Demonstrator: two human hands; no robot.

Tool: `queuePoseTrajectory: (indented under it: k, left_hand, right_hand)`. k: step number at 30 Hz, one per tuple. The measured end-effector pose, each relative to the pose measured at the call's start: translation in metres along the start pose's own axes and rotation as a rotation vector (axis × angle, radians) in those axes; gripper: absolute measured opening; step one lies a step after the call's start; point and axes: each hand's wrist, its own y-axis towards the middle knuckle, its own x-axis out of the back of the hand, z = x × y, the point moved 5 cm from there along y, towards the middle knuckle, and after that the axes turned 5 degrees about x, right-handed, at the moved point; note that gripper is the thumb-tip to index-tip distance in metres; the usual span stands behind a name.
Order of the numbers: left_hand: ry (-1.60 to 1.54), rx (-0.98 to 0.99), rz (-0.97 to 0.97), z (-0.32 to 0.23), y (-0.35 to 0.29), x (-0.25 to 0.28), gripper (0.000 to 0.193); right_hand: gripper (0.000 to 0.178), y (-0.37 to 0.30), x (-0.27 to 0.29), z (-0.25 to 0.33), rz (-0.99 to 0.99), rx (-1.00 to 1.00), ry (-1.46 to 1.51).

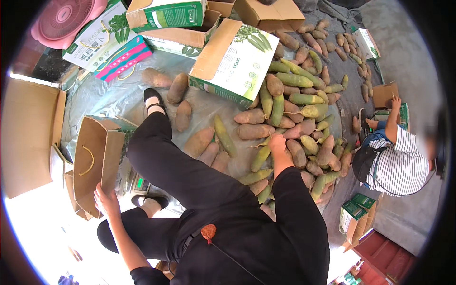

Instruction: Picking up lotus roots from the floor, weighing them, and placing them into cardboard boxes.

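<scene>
My left hand (107, 201) grips the near edge of an open brown cardboard carton (89, 156) with a yellow cord handle, which stands tilted at my left. A scale (139, 183) with a lit green display sits beside this carton, partly covered by it. Among the heaped root vegetables, my right hand (279, 144) is closed; its fingertips are hidden, so what it holds cannot be made out. A green radish (261, 158) lies against that hand. Brown, soil-coated roots (255, 131) surround it. Another green radish (224, 135) rests between my knee and the heap.
A white-and-green carton (237, 59) stands beyond the heap. More cartons (183, 28), a pink-and-teal bag (124, 59) and a pink fan (63, 21) are at the far left. Another person in a striped shirt (396, 161) sits at the right, near a carton (357, 216).
</scene>
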Motion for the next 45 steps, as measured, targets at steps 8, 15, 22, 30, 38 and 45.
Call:
queuePoseTrajectory:
  k: [8, 15, 22, 30, 38, 45]
  left_hand:
    - [-0.045, -0.019, -0.013, -0.009, 0.002, 0.002, 0.058]
    - [-0.010, 0.051, -0.021, 0.019, -0.007, 0.012, 0.049]
    - [-0.063, 0.006, -0.017, 0.001, 0.006, 0.000, 0.030]
    - [-0.195, 0.026, -0.022, 0.015, 0.001, 0.006, 0.027]
    - [-0.265, 0.011, -0.071, 0.018, 0.003, 0.008, 0.024]
    - [-0.318, -0.004, -0.129, 0.019, -0.002, 0.009, 0.028]
  right_hand:
    - [0.031, 0.000, -0.030, -0.023, -0.008, 0.036, -0.083]
    - [0.030, -0.031, -0.045, 0.006, -0.013, 0.172, 0.190]
    - [0.016, -0.028, -0.021, -0.044, -0.054, -0.006, 0.900]
    - [0.028, -0.115, 0.119, 0.101, 0.015, 0.361, 1.114]
    - [0.031, -0.267, 0.233, 0.317, 0.391, 1.162, 1.393]
    - [0.021, -0.379, 0.195, 0.458, 0.937, 1.258, 1.420]
